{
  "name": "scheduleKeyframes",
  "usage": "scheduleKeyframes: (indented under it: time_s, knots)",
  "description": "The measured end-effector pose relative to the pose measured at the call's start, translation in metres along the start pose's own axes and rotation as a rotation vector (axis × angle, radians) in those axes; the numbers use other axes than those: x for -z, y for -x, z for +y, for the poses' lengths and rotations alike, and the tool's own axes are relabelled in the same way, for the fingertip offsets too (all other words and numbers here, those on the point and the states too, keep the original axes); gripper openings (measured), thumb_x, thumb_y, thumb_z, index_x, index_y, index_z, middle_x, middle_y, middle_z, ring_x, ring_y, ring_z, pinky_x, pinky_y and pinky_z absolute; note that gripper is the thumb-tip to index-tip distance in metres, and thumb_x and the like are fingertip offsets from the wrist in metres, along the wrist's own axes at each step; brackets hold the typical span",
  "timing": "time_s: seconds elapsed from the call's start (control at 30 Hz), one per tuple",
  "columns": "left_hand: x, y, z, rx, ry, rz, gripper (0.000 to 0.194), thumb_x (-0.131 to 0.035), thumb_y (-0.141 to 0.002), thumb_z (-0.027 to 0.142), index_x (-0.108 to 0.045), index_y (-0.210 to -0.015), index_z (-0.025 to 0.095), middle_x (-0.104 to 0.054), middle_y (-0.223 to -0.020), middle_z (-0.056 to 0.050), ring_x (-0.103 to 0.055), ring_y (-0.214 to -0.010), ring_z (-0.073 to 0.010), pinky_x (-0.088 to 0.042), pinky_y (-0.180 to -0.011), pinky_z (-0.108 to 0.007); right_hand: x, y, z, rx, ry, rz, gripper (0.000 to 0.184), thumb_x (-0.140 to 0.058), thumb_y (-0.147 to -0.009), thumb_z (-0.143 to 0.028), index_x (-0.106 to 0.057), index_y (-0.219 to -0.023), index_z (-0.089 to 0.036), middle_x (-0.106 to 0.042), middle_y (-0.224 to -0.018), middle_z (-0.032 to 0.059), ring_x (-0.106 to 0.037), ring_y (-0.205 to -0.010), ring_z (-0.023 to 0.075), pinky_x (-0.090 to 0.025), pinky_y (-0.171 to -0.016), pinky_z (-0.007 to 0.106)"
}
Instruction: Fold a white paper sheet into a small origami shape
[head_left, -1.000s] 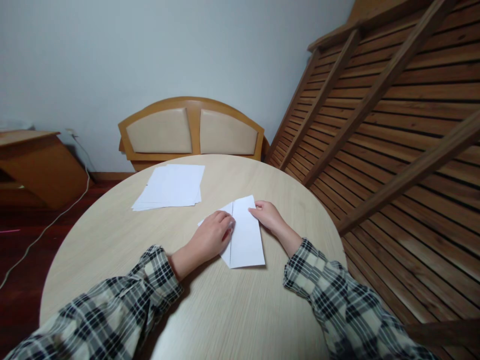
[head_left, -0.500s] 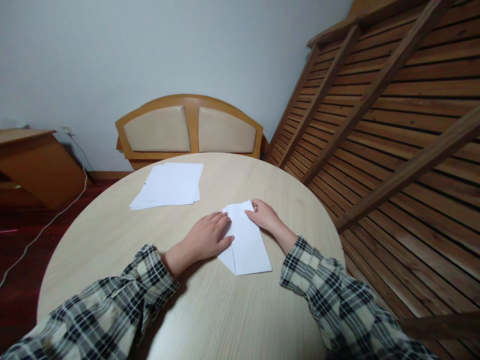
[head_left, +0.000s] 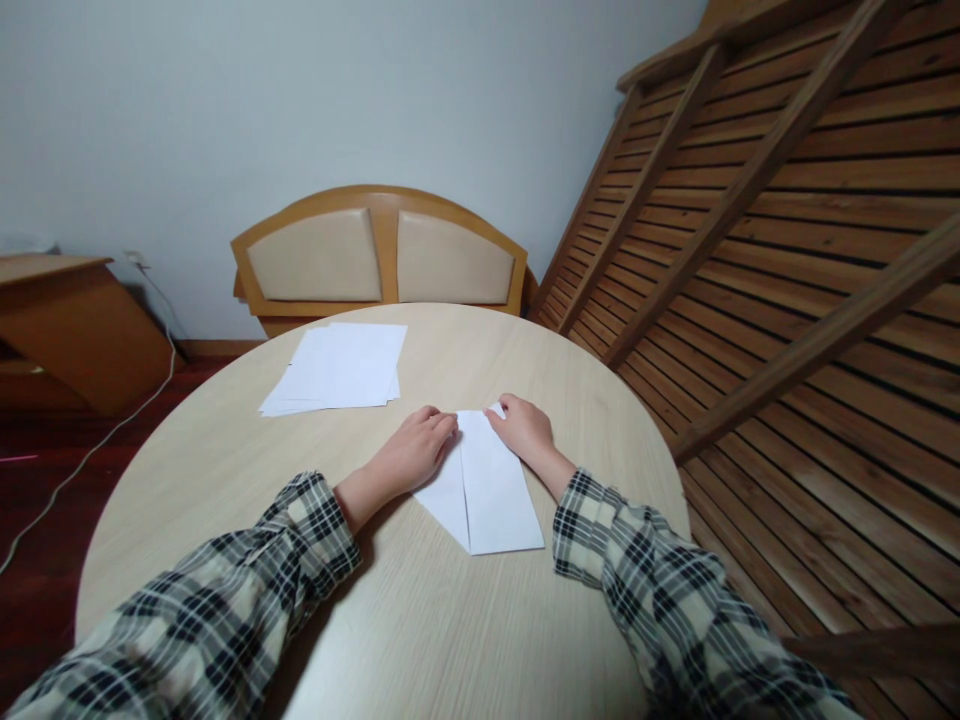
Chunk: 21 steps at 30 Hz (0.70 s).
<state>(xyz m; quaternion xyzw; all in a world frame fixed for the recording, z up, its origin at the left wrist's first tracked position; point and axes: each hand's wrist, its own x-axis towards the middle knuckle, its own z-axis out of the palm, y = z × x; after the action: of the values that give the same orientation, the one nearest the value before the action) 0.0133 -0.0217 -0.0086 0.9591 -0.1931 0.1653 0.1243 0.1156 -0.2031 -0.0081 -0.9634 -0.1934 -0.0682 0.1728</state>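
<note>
A folded sheet of white paper [head_left: 496, 495] lies on the round table in front of me, a lengthwise crease or flap edge running down it. My left hand [head_left: 420, 448] rests on its left part, fingers drawn together at the far left edge. At the far right corner, my right hand [head_left: 523, 425] pinches the paper between thumb and curled fingers. The underside of the sheet and part of its left side are hidden by my left hand.
A stack of loose white paper sheets [head_left: 341, 365] lies at the far left of the pale wooden table [head_left: 225, 470]. Behind it stands a padded headboard [head_left: 386, 250]. Wooden slats [head_left: 787, 300] lean at the right; a cable [head_left: 97, 450] trails across the floor at left.
My left hand went from curled to flattened on the paper, then closed at its far edge. My right hand keeps the far right corner, moved slightly left. The paper has turned slightly.
</note>
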Motion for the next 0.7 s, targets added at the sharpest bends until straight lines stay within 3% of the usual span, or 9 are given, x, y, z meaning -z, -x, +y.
scheduleKeyframes:
  time_s: [0.3,0.7]
  knots:
    - [-0.0042,0.0008,-0.0058,0.016,-0.093,-0.065,0.038,-0.039,-0.092,0.017,-0.048,-0.127,0.009,-0.058,-0.129,-0.016,-0.045,-0.125,-0.0271,-0.035,-0.107,-0.043,-0.0010,-0.0014,-0.0014,-0.008,0.015,0.017,0.033,-0.046,-0.091,-0.046,-0.065,-0.086,-0.020,-0.070,-0.087,0.0087,-0.061,-0.074,0.0200,-0.029,-0.057,0.028]
    - [-0.0017,-0.0014,-0.0052,-0.056,-0.232,-0.069,0.030,-0.040,-0.091,0.021,-0.053,-0.118,0.015,-0.060,-0.126,-0.011,-0.052,-0.115,-0.0248,-0.031,-0.108,-0.046,-0.0006,-0.0012,-0.0029,0.030,0.047,-0.027,0.029,-0.045,-0.091,-0.038,-0.067,-0.088,-0.020,-0.070,-0.093,0.0096,-0.062,-0.083,0.0218,-0.036,-0.066,0.030]
